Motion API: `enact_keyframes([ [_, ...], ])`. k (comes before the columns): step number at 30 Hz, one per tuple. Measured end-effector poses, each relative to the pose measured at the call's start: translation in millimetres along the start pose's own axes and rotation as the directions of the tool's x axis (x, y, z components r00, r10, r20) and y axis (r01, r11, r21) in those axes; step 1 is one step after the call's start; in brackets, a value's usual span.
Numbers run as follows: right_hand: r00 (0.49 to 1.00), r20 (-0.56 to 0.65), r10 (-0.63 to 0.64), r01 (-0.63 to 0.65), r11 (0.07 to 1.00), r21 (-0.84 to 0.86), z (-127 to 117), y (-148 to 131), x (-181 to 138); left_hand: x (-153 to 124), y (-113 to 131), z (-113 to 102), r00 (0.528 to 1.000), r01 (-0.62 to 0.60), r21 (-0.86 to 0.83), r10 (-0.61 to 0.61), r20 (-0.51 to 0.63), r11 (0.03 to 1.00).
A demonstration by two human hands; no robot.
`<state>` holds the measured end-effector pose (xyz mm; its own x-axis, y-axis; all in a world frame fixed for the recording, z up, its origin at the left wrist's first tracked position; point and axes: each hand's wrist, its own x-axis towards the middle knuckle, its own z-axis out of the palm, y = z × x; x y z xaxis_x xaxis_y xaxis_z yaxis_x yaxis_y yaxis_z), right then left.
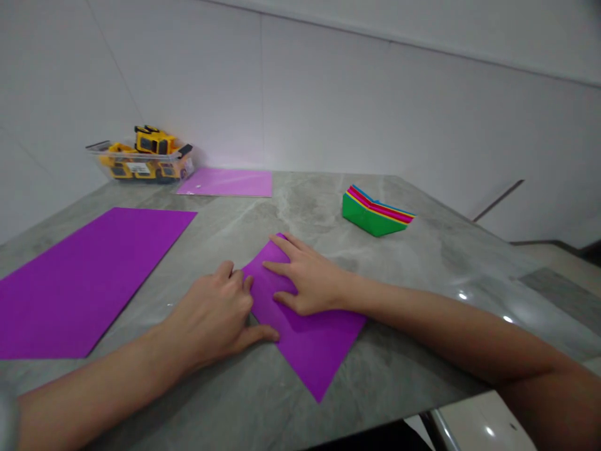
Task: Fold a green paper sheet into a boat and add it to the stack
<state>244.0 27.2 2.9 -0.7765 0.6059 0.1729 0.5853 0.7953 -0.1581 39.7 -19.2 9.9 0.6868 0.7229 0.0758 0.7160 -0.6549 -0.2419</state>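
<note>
A piece of purple paper (312,351) lies at an angle on the grey table in front of me, one corner pointing towards me. My right hand (305,275) rests flat on its upper part with the fingers spread. At the paper's left edge is my left hand (220,313). Its thumb is stretched out along that edge near the middle, while its other fingers are bent, with a fingertip touching the paper near the left corner. The left hand's thumb and fingers are apart, and nothing shows between them.
A larger purple sheet (98,275) lies at the left. At the back left, a clear plastic box (141,168) holds yellow toy vehicles (154,141), beside a pale purple pack of paper (230,182). Several nested folded paper boats (375,216), green outermost, stand at the right back.
</note>
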Motion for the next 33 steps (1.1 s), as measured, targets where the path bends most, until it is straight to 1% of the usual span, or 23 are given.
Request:
enact_keyframes([
  [7,0.999,-0.026,-0.047,0.046,0.999,-0.017,2.2,2.9,0.7,8.3,6.9,-9.2,0.997,0.027,0.018,-0.028,0.074,0.999],
  [12,0.998,-0.019,-0.053,0.052,0.998,-0.027,1.9,3.4,1.8,13.1,9.4,-12.5,0.991,0.035,-0.012,-0.033,0.132,0.999],
  [19,0.998,0.029,-0.055,0.056,0.998,-0.025,1.1,4.0,1.8,12.8,7.2,-12.5,0.993,0.032,-0.028,-0.029,0.117,0.999],
  [23,0.997,0.029,-0.071,0.072,0.997,-0.033,0.2,4.5,2.5,12.7,5.7,-12.4,0.993,0.054,-0.011,-0.052,0.104,0.998],
  [28,0.996,0.030,-0.088,0.089,0.995,-0.052,-0.5,5.1,3.8,12.9,4.9,-10.3,0.997,0.038,0.004,-0.038,0.072,0.999],
  [33,0.996,0.039,-0.086,0.088,0.995,-0.055,-0.7,6.0,4.3,13.0,5.3,-10.9,0.994,0.033,0.023,-0.036,0.104,0.999],
])
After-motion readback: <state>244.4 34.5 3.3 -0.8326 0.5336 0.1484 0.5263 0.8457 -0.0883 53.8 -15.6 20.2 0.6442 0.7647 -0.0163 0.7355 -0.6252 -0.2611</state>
